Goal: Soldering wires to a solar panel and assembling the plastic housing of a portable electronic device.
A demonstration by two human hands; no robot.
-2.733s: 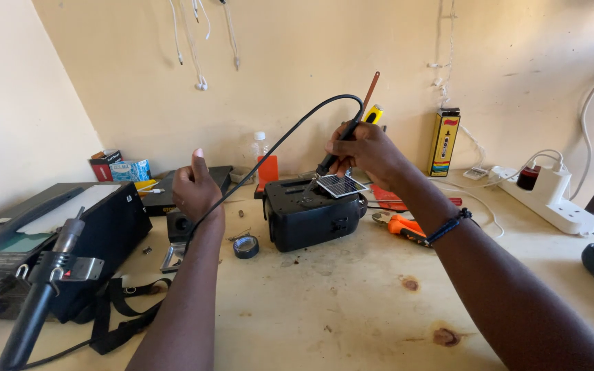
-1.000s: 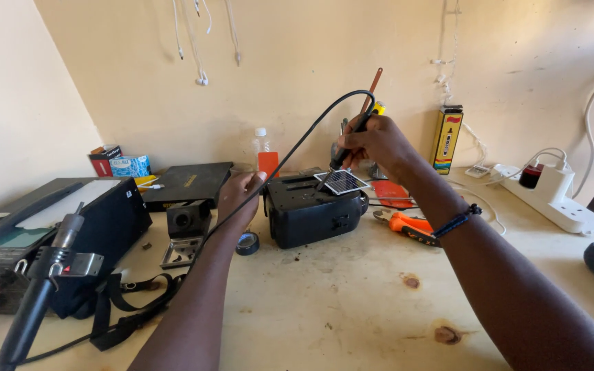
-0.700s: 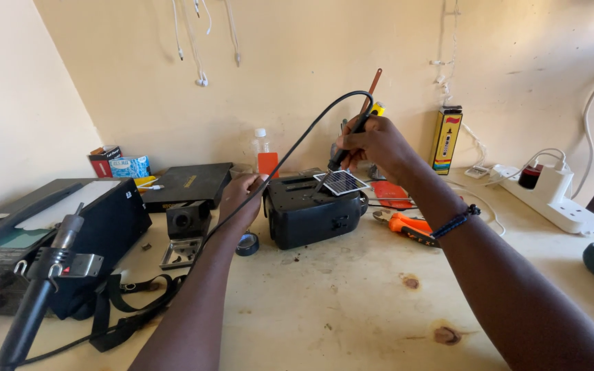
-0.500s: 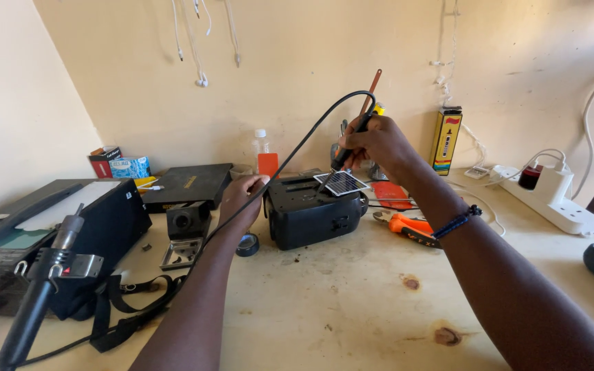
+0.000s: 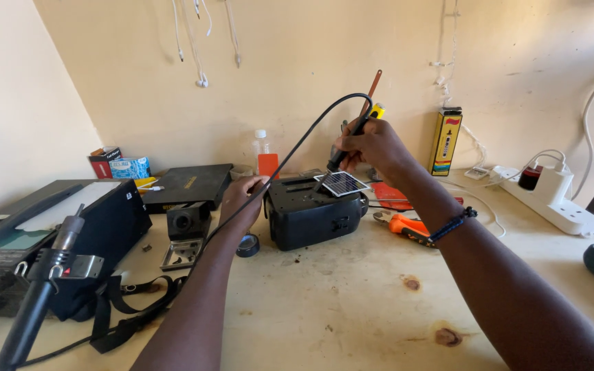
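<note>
My right hand (image 5: 374, 144) grips a black soldering iron (image 5: 339, 158) like a pen. Its tip points down at a small blue solar panel (image 5: 342, 183). The panel lies tilted on top of a black box-shaped device (image 5: 314, 214) in the middle of the wooden bench. The iron's black cable (image 5: 290, 152) arcs up and left, then runs down past my left arm. My left hand (image 5: 242, 198) is at the device's left top corner, fingers loosely bent and touching its edge, holding nothing.
A hot-air gun (image 5: 41, 285) in a holder and a black case (image 5: 108, 230) stand at the left. A small black cube (image 5: 187, 221) and a tape roll (image 5: 247, 245) lie near the device. Orange pliers (image 5: 407, 225), a white power strip (image 5: 551, 203) and a yellow-black box (image 5: 445, 141) are at the right.
My left hand has come in from the left, where it was raised over the bench, to the device's left corner. My right hand stays over the panel with the iron.
</note>
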